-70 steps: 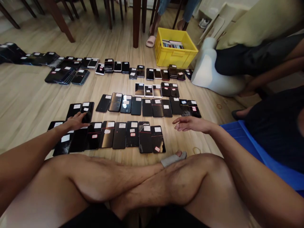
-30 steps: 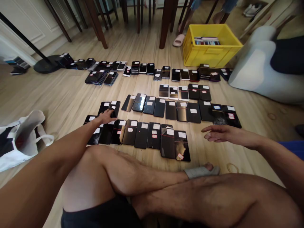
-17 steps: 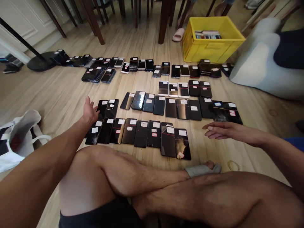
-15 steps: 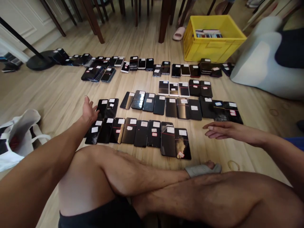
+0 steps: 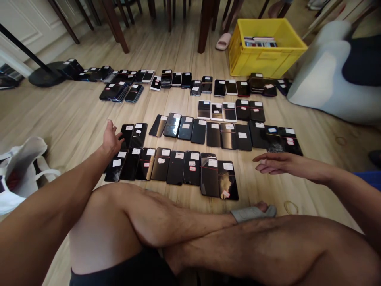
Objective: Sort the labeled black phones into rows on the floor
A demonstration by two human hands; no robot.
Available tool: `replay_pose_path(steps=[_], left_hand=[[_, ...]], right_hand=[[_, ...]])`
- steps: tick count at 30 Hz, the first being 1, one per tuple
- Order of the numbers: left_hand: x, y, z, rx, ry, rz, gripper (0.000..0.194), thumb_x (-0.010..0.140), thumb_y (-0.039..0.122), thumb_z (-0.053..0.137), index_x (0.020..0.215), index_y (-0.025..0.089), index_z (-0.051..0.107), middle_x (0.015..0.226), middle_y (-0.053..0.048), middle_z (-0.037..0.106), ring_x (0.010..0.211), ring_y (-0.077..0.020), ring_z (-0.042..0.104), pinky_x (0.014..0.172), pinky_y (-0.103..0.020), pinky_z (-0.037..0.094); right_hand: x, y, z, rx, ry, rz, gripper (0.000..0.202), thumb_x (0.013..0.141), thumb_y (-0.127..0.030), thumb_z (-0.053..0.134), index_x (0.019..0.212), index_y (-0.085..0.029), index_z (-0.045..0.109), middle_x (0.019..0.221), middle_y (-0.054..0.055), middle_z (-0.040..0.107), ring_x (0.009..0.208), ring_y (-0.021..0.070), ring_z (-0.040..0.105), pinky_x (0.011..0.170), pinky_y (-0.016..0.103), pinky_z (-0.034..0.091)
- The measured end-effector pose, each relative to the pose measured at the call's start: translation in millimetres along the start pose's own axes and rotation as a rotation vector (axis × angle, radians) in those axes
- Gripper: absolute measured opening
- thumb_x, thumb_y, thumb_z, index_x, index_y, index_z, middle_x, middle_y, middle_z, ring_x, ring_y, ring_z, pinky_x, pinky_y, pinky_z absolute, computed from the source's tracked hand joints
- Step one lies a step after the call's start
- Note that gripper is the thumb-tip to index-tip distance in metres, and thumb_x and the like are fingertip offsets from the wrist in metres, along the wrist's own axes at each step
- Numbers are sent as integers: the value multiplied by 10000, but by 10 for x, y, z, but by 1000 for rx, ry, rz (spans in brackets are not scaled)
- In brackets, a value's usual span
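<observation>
Rows of smartphones with white and pink stickers, some bound with thin bands, lie on the wooden floor before my crossed legs. My left hand, fingers apart and holding nothing, is beside a black smartphone at the left end of the middle row; whether it touches cannot be told. Below it lies another black smartphone at the end of the near row. To the right, my right hand hangs over bare floor with fingers stretched out, near a stickered black smartphone. The near row ends in a smartphone with a golden reflection.
A yellow crate holding flat items stands behind the far row. A white bag sits at left, a black stand base at far left. A pale chair-like object is at right. A rubber band lies near my foot.
The whole view has shifted very slightly. Both hands keep their places and poses, and the phones lie as before.
</observation>
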State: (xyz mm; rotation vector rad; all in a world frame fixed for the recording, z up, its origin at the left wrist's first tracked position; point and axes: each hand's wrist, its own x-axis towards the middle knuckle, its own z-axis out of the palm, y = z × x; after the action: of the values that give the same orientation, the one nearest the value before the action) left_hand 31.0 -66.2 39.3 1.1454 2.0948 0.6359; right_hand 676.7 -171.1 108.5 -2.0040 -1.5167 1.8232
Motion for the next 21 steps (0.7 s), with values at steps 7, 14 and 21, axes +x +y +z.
replay_pose_path(steps=[7, 14, 21], left_hand=[[-182, 183, 42, -424, 13, -50, 777, 1011, 692, 99, 1687, 314, 47, 1764, -20, 109, 1524, -278, 384, 1134, -492, 446], [-268, 236, 89, -673, 56, -49, 772, 981, 707, 325, 1655, 346, 222, 1762, -14, 146, 1571, -319, 283, 1273, -588, 230], [-327, 301, 95, -677, 57, -49, 757, 1019, 650, 308, 1666, 275, 187, 1764, -50, 128, 1574, -332, 262, 1279, -609, 185]], right_hand=[[6, 27, -18, -14, -38, -14, 655, 776, -681, 764, 1263, -256, 656, 1219, 154, 723, 1201, 372, 657, 1034, 424, 549], [-8, 9, -21, -34, -47, -30, 691, 782, -725, 745, 1276, -252, 648, 1208, 142, 726, 1169, 358, 673, 1030, 439, 552], [22, 57, -32, -36, -45, -65, 623, 817, -707, 715, 1246, -258, 667, 1182, 115, 737, 1121, 315, 692, 983, 412, 573]])
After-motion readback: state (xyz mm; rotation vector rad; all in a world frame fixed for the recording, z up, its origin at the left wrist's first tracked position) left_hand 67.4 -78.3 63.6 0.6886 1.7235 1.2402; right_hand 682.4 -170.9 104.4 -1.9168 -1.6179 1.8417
